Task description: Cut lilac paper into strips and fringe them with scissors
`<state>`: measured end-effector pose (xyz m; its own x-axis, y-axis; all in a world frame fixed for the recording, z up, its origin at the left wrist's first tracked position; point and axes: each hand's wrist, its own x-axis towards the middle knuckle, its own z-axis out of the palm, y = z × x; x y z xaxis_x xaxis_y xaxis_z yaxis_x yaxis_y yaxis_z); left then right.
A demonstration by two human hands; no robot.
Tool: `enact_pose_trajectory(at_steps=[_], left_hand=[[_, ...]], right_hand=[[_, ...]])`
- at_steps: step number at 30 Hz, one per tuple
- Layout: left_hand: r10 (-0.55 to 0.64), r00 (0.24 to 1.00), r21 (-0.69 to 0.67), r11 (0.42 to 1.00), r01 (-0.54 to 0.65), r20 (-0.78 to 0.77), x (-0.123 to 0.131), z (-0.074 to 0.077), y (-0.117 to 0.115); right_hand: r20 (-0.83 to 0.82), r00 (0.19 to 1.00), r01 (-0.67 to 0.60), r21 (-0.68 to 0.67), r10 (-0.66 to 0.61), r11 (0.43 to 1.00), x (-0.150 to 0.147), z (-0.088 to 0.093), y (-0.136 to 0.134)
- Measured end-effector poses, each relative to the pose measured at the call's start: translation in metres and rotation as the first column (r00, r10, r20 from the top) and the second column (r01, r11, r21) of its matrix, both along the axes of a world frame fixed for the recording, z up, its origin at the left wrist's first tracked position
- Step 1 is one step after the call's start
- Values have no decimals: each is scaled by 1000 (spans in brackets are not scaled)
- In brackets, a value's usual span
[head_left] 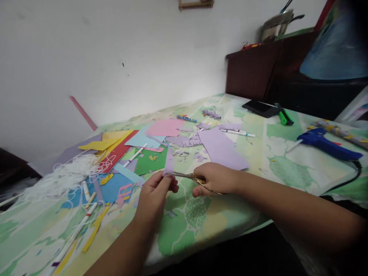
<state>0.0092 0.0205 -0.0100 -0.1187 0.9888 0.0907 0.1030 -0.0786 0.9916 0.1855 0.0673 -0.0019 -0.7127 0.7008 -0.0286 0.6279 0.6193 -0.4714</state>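
Between thumb and fingers, my left hand (157, 188) pinches a narrow strip of light purple paper (169, 161) that stands upright. My right hand (214, 179) grips a pair of scissors (188, 176) by the gold-coloured handles. The blades point left and their tips meet the strip's lower right edge; whether they are parted I cannot make out. Behind the hands lies a larger light purple sheet (221, 147), with fringed purple pieces (192, 142) and small scraps beside it. A green sheet (152, 160) with tiny cuttings on it is just behind my left hand.
Coloured paper sheets and a tangle of white string (71, 172) cover the left side, with markers (86, 218) nearer me. On the right are a blue glue gun (329, 143) with its cord, a green cutter (285, 117) and a black phone (260, 108). A white wall stands behind.
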Motion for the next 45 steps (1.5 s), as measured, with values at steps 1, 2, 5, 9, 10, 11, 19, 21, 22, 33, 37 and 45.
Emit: enact_pose_trajectory(at_steps=[1, 2, 5, 9, 10, 11, 19, 21, 22, 33, 37, 45], left_hand=[[16, 998, 13, 1000, -16, 59, 0, -1, 1], [31, 993, 28, 999, -34, 112, -1, -1, 1], [49, 982, 66, 996, -62, 182, -3, -3, 2], [-124, 992, 57, 991, 124, 11, -6, -2, 1], [-189, 981, 41, 981, 191, -48, -5, -2, 1], [-242, 965, 25, 969, 245, -97, -5, -1, 1], [-297, 942, -43, 951, 307, 153, -2, -2, 2], [-288, 940, -21, 955, 297, 182, -2, -1, 2], [-292, 946, -3, 955, 295, 138, -1, 0, 2], [-189, 719, 128, 924, 361, -669, 1, 5, -2], [-129, 621, 168, 902, 397, -773, 1, 6, -3], [-79, 553, 237, 846, 477, -830, 2, -3, 2]], right_hand=[[-18, 1000, 12, -9, -12, 1000, 0, 0, 0], [-42, 999, 27, -16, -28, 999, 0, 1, 0], [-184, 977, 101, -34, -106, 994, 0, 0, 2], [-493, 842, 233, -38, -221, 972, 0, -2, 4], [-540, 813, 234, -39, -217, 971, 0, -2, 3], [-564, 803, 206, -44, -194, 978, -1, -3, 2], [-462, 881, 56, -108, -100, 993, -8, -10, -4], [-426, 887, 172, -48, -176, 984, -5, 1, 6], [-376, 891, 283, 23, -254, 959, -3, 9, 14], [9, 780, 612, 195, -625, 766, -23, 21, 122], [76, 734, 642, 247, -675, 726, 0, 14, 122], [236, 642, 691, 233, -729, 684, 65, -3, 96]])
